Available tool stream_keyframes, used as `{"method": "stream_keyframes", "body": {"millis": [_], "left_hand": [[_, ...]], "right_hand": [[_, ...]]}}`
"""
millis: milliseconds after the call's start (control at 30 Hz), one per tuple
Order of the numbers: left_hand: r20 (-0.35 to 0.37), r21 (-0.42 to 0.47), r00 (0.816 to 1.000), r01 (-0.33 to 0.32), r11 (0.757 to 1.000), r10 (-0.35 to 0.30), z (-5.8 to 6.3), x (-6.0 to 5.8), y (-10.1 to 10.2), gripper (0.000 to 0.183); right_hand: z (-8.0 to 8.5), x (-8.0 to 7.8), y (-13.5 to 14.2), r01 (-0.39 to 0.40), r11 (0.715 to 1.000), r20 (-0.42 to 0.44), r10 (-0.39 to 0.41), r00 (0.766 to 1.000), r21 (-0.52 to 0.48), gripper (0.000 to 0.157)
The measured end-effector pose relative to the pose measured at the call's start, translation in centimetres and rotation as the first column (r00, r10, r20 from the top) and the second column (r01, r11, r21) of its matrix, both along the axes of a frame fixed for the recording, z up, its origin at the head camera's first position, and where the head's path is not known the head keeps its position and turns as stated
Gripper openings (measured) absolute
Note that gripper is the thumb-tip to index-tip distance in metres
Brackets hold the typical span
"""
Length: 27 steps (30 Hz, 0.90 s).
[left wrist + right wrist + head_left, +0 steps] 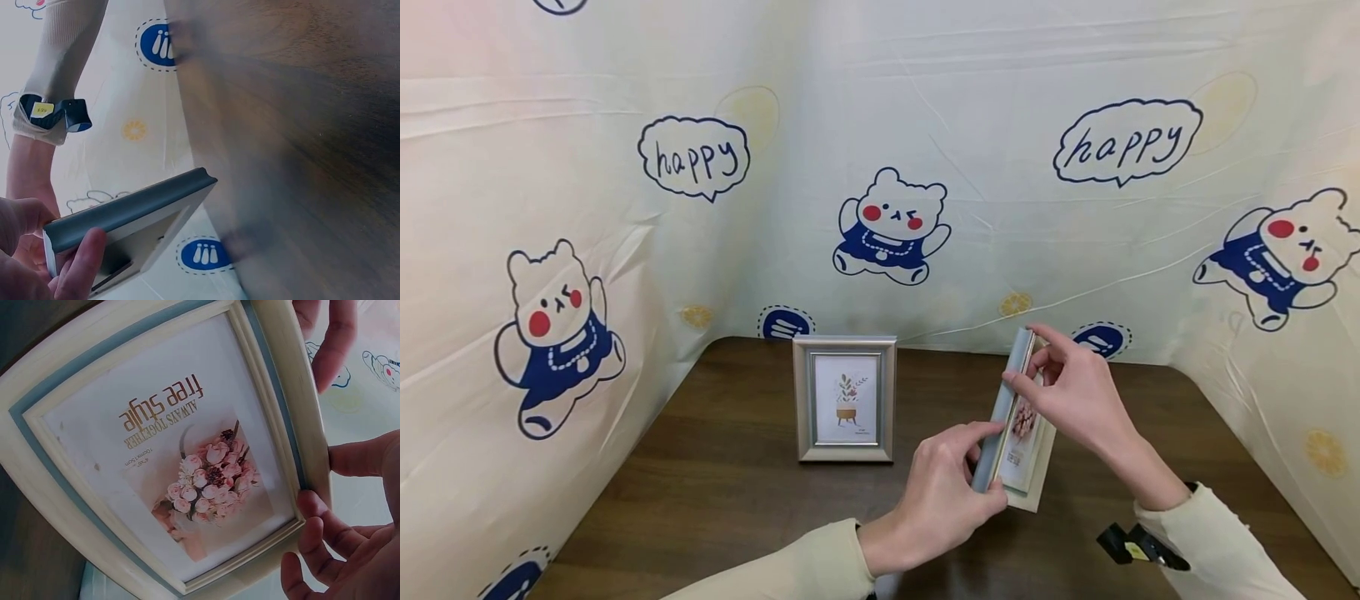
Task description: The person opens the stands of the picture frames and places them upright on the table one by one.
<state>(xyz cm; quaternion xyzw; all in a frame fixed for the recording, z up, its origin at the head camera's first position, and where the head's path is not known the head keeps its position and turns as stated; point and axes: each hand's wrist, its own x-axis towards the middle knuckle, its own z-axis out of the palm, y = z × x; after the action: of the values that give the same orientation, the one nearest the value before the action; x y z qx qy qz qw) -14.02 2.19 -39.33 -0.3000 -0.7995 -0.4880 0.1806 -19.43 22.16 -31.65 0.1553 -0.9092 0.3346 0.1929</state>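
Observation:
Both hands grip a cream and blue picture frame (1033,479) held on edge and tilted at the right of the table, in the head view. My left hand (946,492) pinches its lower end, and my right hand (1078,396) holds the upper end. The right wrist view gives its face: a print (212,481) of pink flowers lettered "free style". In the left wrist view the frame's grey-blue side edge (131,206) and part of its back show. Left of the hands, a second picture frame (802,400) with a potted-plant print stands upright.
The brown wooden table (722,475) lies under both frames. A pale cloth (985,108) printed with cartoon bears and "happy" bubbles hangs behind it and along both sides. A black band device (1142,547) is on the right wrist.

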Motion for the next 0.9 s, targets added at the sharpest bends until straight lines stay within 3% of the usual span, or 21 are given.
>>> {"method": "stream_keyframes", "body": {"millis": [233, 900], "left_hand": [[0.016, 0.008, 1.000, 0.008, 1.000, -0.009, 0.35, -0.07, 0.01, 0.059], [-0.111, -0.096, 0.994, -0.021, 0.995, 0.010, 0.68, 0.07, 0.10, 0.060]], "right_hand": [[0.20, 0.22, -0.07, 0.017, 1.000, -0.007, -0.018, 1.000, -0.016, 0.064], [0.17, 0.32, 0.30, -0.009, 0.998, -0.054, 0.005, 0.999, -0.061, 0.062]]}}
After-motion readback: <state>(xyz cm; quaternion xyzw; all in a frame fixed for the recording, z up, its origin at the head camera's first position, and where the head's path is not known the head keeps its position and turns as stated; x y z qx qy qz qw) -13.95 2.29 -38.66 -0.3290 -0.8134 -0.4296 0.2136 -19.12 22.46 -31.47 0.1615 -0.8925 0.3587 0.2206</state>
